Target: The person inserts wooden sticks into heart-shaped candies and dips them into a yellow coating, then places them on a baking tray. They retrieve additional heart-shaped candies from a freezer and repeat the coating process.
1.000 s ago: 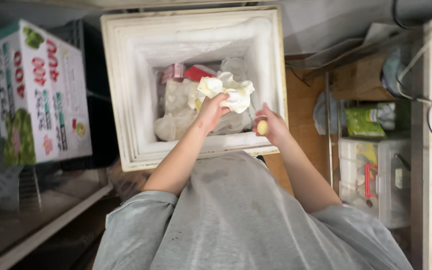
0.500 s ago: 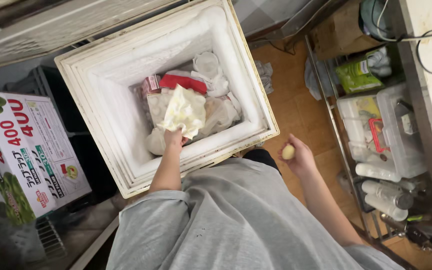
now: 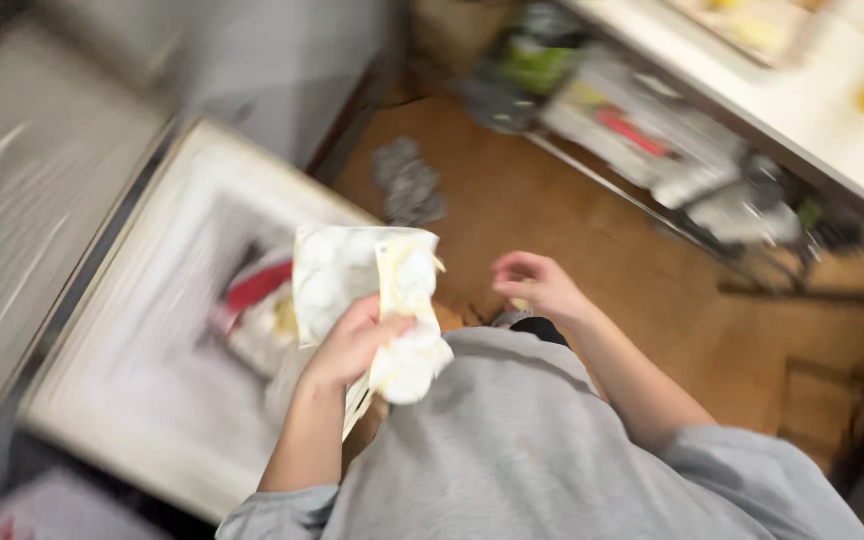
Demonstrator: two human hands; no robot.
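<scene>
My left hand (image 3: 352, 345) grips a clear plastic bag (image 3: 347, 275) of white frozen lumps and holds it up in front of my grey shirt, over the near right corner of the open white chest freezer (image 3: 122, 420). A red packet (image 3: 252, 287) and pale bags lie inside the freezer. My right hand (image 3: 537, 285) hovers over the wooden floor to the right of the bag, fingers curled around a small pale yellow piece (image 3: 519, 303) that barely shows. The whole view is motion-blurred.
A grey rag (image 3: 407, 185) lies on the wooden floor beyond the freezer. A low shelf with plastic containers (image 3: 652, 150) runs under a white counter (image 3: 812, 110) at the upper right. A grey wall stands behind the freezer.
My left hand has lifted the bag out of the freezer toward my chest. The view has swung right, and my right hand has come closer to the bag.
</scene>
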